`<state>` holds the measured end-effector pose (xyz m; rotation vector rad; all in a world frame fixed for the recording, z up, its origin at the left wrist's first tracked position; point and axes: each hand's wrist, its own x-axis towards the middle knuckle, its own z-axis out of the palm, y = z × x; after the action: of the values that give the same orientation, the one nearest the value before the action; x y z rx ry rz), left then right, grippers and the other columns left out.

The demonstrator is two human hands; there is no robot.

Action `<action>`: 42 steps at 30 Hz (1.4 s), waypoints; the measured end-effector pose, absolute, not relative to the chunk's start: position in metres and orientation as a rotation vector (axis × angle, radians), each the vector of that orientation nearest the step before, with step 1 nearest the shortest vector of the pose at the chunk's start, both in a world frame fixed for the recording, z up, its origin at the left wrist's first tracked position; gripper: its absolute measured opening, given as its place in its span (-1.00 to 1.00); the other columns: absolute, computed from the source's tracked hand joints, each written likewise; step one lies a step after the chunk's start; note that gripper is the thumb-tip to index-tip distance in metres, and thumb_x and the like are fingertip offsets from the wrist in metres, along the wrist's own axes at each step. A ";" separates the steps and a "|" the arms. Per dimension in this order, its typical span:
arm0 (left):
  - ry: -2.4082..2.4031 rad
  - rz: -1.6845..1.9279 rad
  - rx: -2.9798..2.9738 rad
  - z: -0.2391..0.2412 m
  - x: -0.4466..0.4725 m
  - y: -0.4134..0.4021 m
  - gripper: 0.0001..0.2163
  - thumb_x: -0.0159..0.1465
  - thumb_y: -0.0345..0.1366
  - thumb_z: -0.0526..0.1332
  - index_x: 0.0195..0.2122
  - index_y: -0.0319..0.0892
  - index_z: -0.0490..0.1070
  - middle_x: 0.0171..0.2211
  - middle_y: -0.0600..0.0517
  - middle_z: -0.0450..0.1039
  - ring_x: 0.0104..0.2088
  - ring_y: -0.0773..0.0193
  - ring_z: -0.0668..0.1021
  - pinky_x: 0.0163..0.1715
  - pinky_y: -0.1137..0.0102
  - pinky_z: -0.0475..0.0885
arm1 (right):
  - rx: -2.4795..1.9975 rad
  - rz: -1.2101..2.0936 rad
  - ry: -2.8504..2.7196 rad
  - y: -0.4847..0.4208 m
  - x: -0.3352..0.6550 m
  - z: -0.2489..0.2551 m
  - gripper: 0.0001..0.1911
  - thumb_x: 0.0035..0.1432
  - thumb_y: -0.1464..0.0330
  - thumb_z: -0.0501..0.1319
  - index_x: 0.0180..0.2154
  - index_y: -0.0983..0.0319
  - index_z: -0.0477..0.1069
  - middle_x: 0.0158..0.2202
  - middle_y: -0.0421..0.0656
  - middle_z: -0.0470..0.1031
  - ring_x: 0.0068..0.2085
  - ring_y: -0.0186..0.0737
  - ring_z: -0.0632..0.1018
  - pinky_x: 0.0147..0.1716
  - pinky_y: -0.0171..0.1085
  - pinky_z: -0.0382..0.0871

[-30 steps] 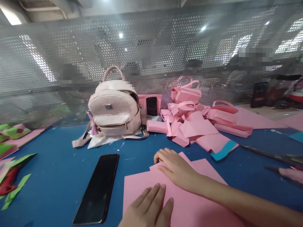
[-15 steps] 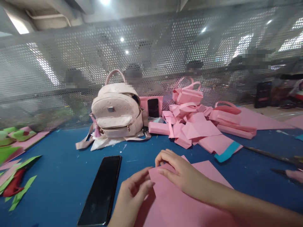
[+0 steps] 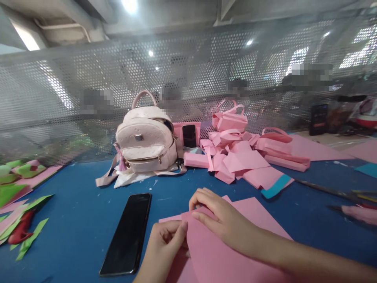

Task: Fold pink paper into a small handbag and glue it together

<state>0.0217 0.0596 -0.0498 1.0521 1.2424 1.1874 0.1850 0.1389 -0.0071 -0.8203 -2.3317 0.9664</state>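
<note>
Both grips [image 3: 164,244] [image 3: 221,217] closed; pink paper [image 3: 216,255] pinched

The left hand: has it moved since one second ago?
Yes. The left hand has moved leftward, closer to the black phone that lies flat on the blue table.

You work in muted light; a ceiling lamp [image 3: 130,5] glares and bright spots dot the perforated screen [image 3: 200,67]. Shadow darkens the paper [image 3: 212,247] beneath your left fingers [image 3: 180,235]; the view's right edge is blurred.

A pale backpack [image 3: 144,137] stands behind a phone [image 3: 126,236]
</note>
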 end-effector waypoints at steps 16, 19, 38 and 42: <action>1.268 1.236 1.022 -0.063 0.017 0.060 -0.52 0.14 0.09 0.30 -0.62 -0.22 0.23 -0.62 0.17 0.03 -0.58 0.45 0.14 -0.59 0.53 0.08 | -0.766 0.654 -2.222 0.155 0.191 -0.008 -0.72 0.19 0.48 0.21 -0.08 0.10 0.35 -0.02 -0.15 0.42 0.05 -0.10 0.40 0.08 -0.10 0.25; 1.264 1.290 0.972 -0.067 0.014 0.062 -0.54 0.14 0.09 0.31 -0.58 -0.23 0.30 -0.61 0.15 0.08 -0.57 0.43 0.18 -0.56 0.52 0.16 | -0.832 0.675 -2.061 0.171 0.195 -0.017 -0.49 0.10 0.45 0.29 0.08 0.08 0.26 0.16 -0.12 0.33 0.21 -0.07 0.30 0.22 -0.02 0.13; 1.437 1.233 1.258 -0.064 0.010 0.059 -0.50 0.18 0.15 0.20 -0.60 -0.15 0.09 -0.56 0.13 -0.05 -0.49 0.37 0.06 -0.53 0.45 -0.01 | -1.056 1.896 -1.528 0.157 0.260 -0.041 -0.61 -0.09 0.15 0.46 -0.40 0.31 0.45 -0.51 -0.21 0.47 -0.52 -0.36 0.46 -0.51 -0.40 0.29; 1.442 1.224 1.241 -0.067 0.011 0.061 -0.50 0.18 0.14 0.20 -0.61 -0.16 0.12 -0.55 0.13 -0.04 -0.49 0.37 0.09 -0.53 0.46 0.02 | -1.093 1.867 -1.526 0.157 0.270 -0.044 -0.57 -0.11 0.11 0.45 -0.51 0.27 0.32 -0.61 -0.29 0.31 -0.57 -0.41 0.35 -0.52 -0.39 0.24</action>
<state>0.0110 0.0608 -0.0666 1.2406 1.4416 1.2239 0.2703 0.1567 -0.0438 -1.0933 -1.5260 1.8669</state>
